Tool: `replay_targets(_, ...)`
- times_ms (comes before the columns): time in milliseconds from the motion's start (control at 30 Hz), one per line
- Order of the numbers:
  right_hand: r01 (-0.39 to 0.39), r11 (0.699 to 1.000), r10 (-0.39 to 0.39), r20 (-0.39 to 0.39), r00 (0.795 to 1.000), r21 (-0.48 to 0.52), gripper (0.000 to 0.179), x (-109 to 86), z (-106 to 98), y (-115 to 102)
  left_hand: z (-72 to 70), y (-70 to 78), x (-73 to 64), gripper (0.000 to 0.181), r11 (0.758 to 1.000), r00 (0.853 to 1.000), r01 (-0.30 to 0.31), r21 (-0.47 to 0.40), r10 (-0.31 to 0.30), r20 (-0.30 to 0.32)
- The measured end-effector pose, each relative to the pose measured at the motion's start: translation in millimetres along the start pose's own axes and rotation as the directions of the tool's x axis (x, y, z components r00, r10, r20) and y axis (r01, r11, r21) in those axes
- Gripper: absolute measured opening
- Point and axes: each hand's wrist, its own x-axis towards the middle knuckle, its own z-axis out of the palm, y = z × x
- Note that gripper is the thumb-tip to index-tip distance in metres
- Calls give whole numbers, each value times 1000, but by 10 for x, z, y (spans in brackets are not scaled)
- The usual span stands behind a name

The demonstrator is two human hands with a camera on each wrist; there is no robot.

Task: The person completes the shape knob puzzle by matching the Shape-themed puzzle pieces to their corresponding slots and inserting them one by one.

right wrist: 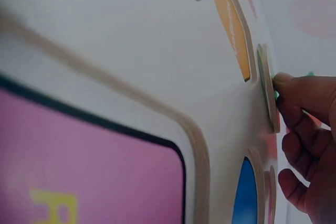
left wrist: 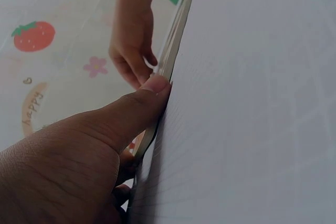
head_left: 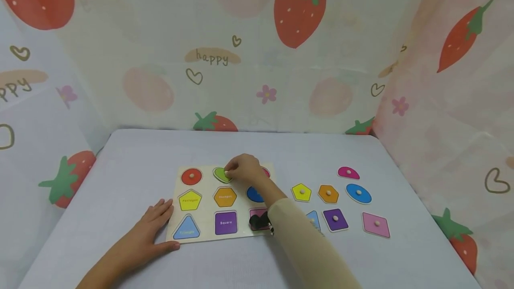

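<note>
My right hand pinches the knob of a green puzzle piece over the back row of the shape board. In the right wrist view the green piece stands slightly tilted at the board's surface; whether it is seated I cannot tell. My left hand rests at the board's left edge, its thumb against the near corner. A red round piece with a knob sits in the back left slot. Printed pentagon, hexagon, triangle and square slots show bare. My right hand and sleeve partly cover the right column.
Loose knobbed pieces lie right of the board: yellow pentagon, orange hexagon, blue oval, magenta half-circle, purple square, pink quadrilateral, and a light blue piece partly behind the sleeve. Strawberry-print cloth walls the table.
</note>
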Motion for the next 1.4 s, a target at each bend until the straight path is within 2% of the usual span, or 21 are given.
replay_targets(333,5,999,-5,-4,1000,-43,10,30,39,-13,14,-27,3,112,1000,1000,-8,19,9,-8)
replay_targets(733,-10,999,9,-12,1000,-50,12,28,64,-37,12,-8,-7,111,1000,1000,-10,-5,10,-9)
replay_targets(933,-2,998,0,-17,1000,-69,13,30,85,-25,8,-3,0,112,1000,1000,3,-3,-3,2)
replay_targets(1400,21,997,-23,-27,999,-78,15,-30,73,2,9,-10,-4,112,1000,1000,-9,-7,9,-3)
